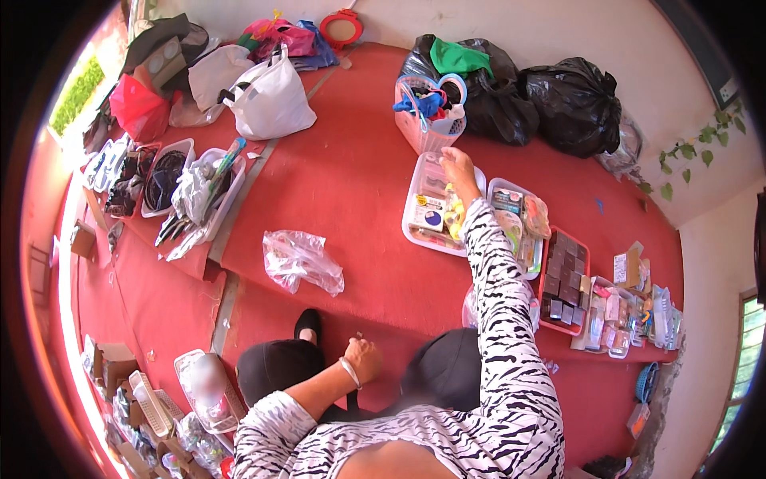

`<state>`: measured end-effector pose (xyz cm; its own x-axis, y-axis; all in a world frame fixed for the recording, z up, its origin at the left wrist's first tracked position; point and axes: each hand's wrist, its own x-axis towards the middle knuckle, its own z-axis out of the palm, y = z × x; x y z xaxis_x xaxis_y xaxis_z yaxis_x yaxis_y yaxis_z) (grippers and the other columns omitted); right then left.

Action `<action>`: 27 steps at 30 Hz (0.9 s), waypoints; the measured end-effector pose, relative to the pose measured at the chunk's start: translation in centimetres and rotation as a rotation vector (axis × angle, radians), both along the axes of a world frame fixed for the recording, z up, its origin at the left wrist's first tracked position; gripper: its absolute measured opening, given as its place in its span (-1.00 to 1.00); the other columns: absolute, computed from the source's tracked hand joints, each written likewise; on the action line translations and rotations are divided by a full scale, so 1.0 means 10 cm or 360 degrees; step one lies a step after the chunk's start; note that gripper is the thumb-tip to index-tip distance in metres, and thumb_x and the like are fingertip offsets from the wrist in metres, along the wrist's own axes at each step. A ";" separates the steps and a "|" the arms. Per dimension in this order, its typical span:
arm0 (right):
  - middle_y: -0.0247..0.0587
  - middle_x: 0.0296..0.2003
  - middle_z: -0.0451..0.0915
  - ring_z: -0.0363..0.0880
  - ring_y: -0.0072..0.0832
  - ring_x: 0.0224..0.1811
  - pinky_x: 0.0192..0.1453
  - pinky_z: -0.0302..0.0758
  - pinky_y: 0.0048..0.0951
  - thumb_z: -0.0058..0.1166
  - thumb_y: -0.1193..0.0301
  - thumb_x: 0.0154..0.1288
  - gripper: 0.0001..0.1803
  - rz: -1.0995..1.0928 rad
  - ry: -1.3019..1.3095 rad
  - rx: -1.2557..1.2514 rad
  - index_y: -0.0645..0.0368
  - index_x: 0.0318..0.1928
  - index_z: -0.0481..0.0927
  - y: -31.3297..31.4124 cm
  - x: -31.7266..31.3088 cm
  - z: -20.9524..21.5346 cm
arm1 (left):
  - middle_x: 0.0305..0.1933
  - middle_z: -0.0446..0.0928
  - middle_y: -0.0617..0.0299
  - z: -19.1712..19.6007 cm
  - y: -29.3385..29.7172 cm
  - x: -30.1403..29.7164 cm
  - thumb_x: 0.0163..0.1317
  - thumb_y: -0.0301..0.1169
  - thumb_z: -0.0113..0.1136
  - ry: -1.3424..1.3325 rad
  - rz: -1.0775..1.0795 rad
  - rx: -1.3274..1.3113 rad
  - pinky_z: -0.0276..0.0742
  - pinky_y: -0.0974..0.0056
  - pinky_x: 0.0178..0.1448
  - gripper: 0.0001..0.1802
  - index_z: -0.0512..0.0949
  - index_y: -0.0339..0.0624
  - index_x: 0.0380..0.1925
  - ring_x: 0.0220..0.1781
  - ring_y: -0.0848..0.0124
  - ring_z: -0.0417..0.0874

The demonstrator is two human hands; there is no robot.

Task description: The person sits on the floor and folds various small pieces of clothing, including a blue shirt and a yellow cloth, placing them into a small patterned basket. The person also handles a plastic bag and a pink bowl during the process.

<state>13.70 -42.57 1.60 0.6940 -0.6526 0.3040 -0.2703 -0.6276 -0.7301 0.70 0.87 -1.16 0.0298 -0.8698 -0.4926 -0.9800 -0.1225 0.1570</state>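
Observation:
My right hand (459,171) is stretched forward over the far right corner of a white plastic tray (410,209). Its fingers are curled inward, and whatever may be in them is hidden. In the tray lie flat packs, among them a false eyelash pack (435,185), a white box with a dark round picture (429,215) and some yellow items (454,217). My left hand (363,361), a bracelet at its wrist, rests closed between my knees; its inside cannot be seen. Beside the tray, partly behind my right sleeve, stands a second white tray (491,185) of small packaged goods.
A crumpled clear plastic bag (302,262) lies on the red floor before me. To the right are a red tray of dark boxes (568,275) and more packs. Beyond stand a pink basket (431,128) and black bags (570,104). Filled bins (227,195) line the left.

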 end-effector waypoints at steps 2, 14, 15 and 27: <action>0.02 -0.03 0.52 0.48 -0.23 0.05 0.12 0.39 -0.35 0.08 0.37 0.08 -0.49 0.0004 0.0183 -0.0157 0.24 0.08 0.43 0.04 0.29 0.06 | -0.30 0.60 0.13 -0.02 0.03 0.03 0.12 -0.30 0.01 0.0007 0.0020 0.0029 0.41 0.16 -0.28 -0.76 0.63 -0.13 -0.34 -0.23 0.27 0.62; -0.06 -0.07 0.48 0.41 -0.17 0.09 0.25 0.18 -0.06 0.11 0.34 0.06 -0.58 -0.0214 0.0875 -0.1132 0.17 -0.04 0.44 -0.05 1.02 -0.19 | -0.45 0.55 0.16 -0.14 0.04 0.11 -0.02 -0.33 0.07 0.0055 0.0089 -0.0119 0.38 0.17 -0.33 -0.84 0.57 -0.15 -0.50 -0.35 0.28 0.59; -0.07 -0.12 0.49 0.43 -0.18 0.04 0.22 0.21 -0.09 0.07 0.37 0.08 -0.65 -0.0234 0.0785 -0.1205 0.16 -0.09 0.45 -0.10 1.01 -0.23 | -0.45 0.55 0.17 -0.14 0.02 0.12 -0.03 -0.33 0.07 0.0060 0.0084 -0.0128 0.38 0.17 -0.32 -0.84 0.56 -0.15 -0.49 -0.35 0.28 0.59; 0.02 -0.41 0.57 0.57 -0.11 -0.33 -0.16 0.45 -0.13 -0.10 0.34 0.17 -0.74 -0.0083 0.0391 -0.1114 0.23 -0.19 0.42 -0.26 1.02 -0.32 | -0.32 0.58 0.17 -0.09 -0.14 0.15 0.06 -0.35 0.06 0.0129 0.0049 0.0099 0.39 0.18 -0.25 -0.80 0.60 -0.13 -0.35 -0.21 0.28 0.60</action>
